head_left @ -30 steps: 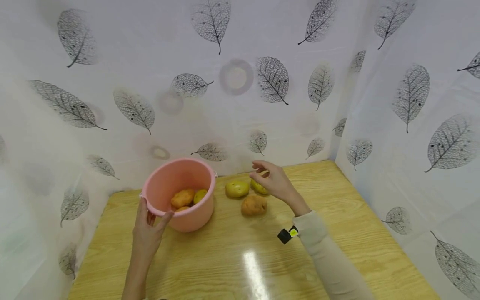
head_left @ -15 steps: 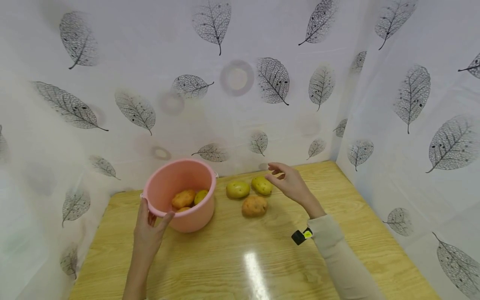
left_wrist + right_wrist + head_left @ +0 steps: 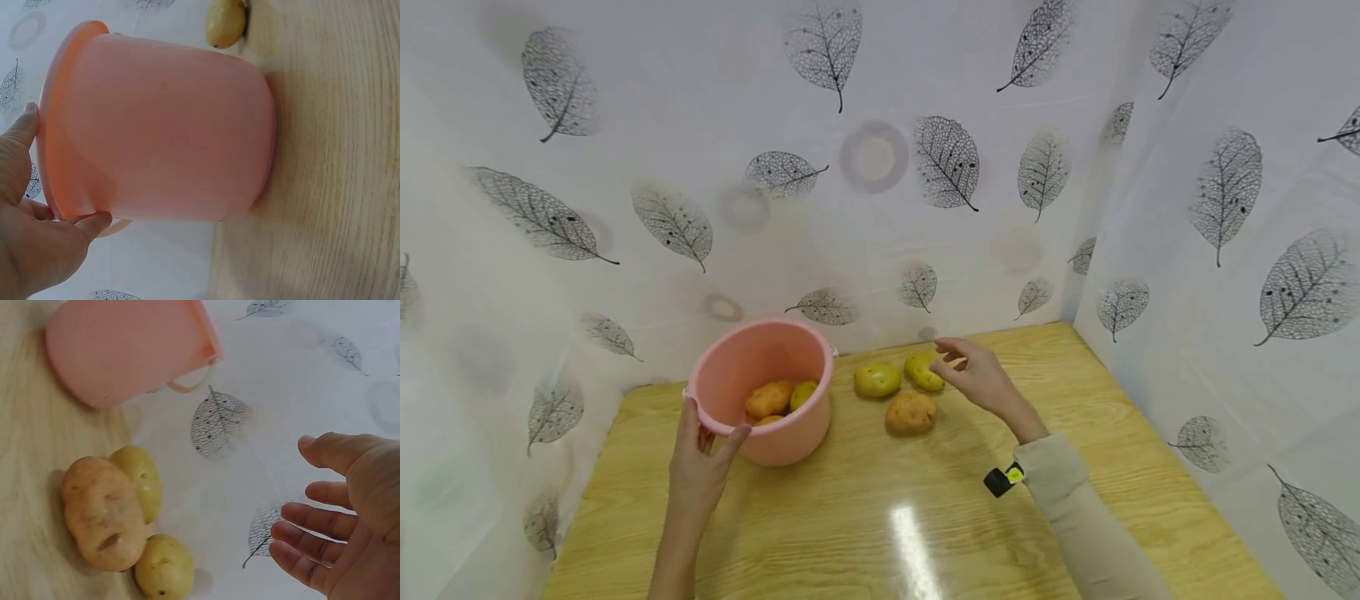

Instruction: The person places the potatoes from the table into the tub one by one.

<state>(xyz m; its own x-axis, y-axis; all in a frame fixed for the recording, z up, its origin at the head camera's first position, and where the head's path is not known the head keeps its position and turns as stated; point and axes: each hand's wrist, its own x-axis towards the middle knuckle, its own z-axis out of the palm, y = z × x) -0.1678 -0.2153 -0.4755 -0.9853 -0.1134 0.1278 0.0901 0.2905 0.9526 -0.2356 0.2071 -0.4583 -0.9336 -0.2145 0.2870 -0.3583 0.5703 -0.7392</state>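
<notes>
A pink bucket (image 3: 793,437) stands at the left of the table, with its rim gripped by my left hand (image 3: 698,471). In the left wrist view the fingers and thumb spread along the rim of the bucket (image 3: 162,131). Inside lie a brown potato (image 3: 768,399), a yellow-green potato (image 3: 802,395) and another brown one, partly hidden by the rim. My right hand (image 3: 977,379), empty with relaxed fingers, hovers just right of a yellow potato (image 3: 922,372). Beside that are a second yellow potato (image 3: 877,380) and a brown, lumpy potato (image 3: 911,414). The right wrist view shows the palm (image 3: 369,556) and these three potatoes apart.
The wooden table (image 3: 820,533) carries a bright light reflection near its front. White leaf-printed sheeting (image 3: 880,250) rises behind the table and along both sides. A small black device (image 3: 998,482) is at the right wrist.
My right hand has moved right, off the far yellow potato it partly covered, then dropped slightly. The left hand keeps its grip on the bucket rim, and the potatoes lie where they were.
</notes>
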